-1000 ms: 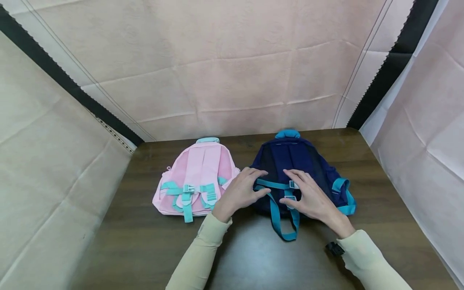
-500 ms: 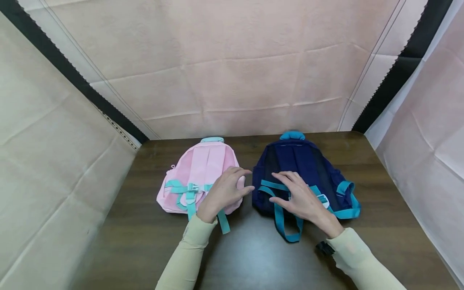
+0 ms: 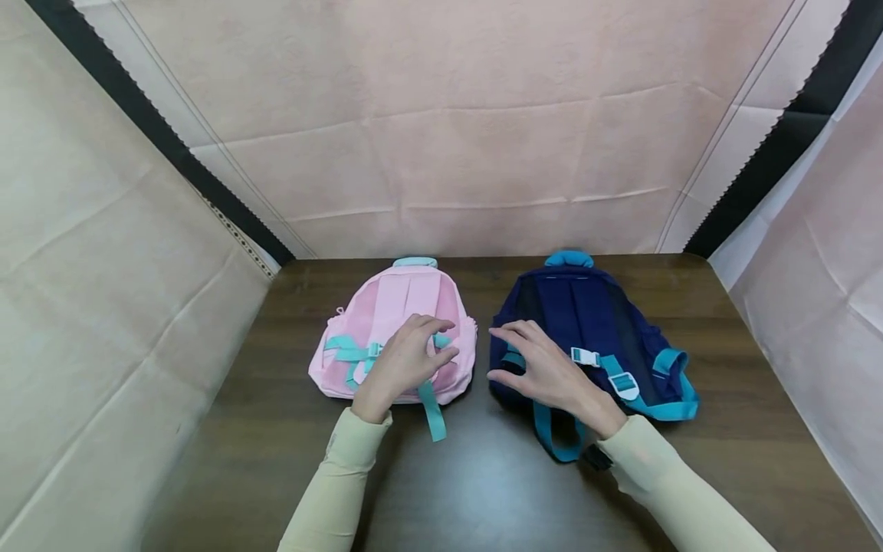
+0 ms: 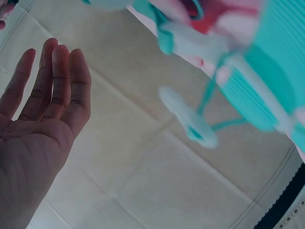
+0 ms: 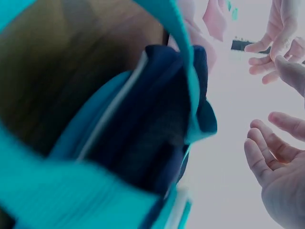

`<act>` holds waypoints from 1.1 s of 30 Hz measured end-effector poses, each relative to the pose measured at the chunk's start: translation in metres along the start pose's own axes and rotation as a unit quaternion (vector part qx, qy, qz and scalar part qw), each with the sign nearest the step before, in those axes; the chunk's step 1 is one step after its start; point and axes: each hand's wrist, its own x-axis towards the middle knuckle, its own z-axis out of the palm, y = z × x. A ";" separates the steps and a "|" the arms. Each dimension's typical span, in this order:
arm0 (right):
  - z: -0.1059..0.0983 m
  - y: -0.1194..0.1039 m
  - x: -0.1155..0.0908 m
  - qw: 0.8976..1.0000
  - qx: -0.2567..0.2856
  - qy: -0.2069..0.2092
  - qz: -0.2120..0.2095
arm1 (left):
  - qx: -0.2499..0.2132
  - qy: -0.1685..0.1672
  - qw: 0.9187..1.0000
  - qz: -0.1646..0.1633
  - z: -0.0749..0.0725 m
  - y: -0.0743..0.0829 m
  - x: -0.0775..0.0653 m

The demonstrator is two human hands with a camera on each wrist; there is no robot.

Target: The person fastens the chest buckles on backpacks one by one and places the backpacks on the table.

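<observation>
**Soft, probably light**

Fingers loosely spread, the left hand [image 3: 407, 359] and right hand [image 3: 545, 366] are hovering empty over the pink backpack [image 3: 386, 314] and navy backpack [image 3: 579, 314], lying on the counter [image 3: 476, 475]; top handles [image 3: 569, 258] are likely offering the firmest grip.

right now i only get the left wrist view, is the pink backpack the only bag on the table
Observer: No, a navy backpack is on the table too, to the right of the pink backpack in the head view.
Operator: ok and which of the hands is nearest to that one
Observer: The right hand: in the head view it covers part of the bag's lower left, though I can't tell from there whether it touches.
Operator: anything sticking up at the far end of that bag
Observer: Yes, a bright blue handle at its top, by the table's far edge.
</observation>
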 end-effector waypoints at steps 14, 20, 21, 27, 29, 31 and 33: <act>0.027 -0.019 0.029 0.999 0.017 -0.037 -0.024 | 0.026 0.037 0.999 0.008 -0.026 -0.039 -0.013; 0.038 -0.025 0.037 0.998 0.035 -0.056 -0.023 | 0.024 0.038 0.999 -0.012 -0.034 -0.052 -0.020; 0.039 -0.026 0.038 0.997 0.037 -0.058 -0.023 | 0.023 0.037 0.999 -0.017 -0.035 -0.054 -0.021; 0.048 -0.031 0.046 0.996 0.054 -0.065 -0.033 | 0.036 0.040 0.998 -0.035 -0.042 -0.069 -0.026; 0.051 -0.033 0.051 0.995 0.058 -0.064 -0.041 | 0.041 0.040 0.997 -0.044 -0.045 -0.073 -0.027; 0.054 -0.036 0.055 0.995 0.055 -0.066 -0.048 | 0.040 0.035 0.997 -0.056 -0.047 -0.076 -0.029; 0.057 -0.039 0.059 0.995 0.053 -0.071 -0.051 | 0.036 0.026 0.997 -0.069 -0.049 -0.079 -0.031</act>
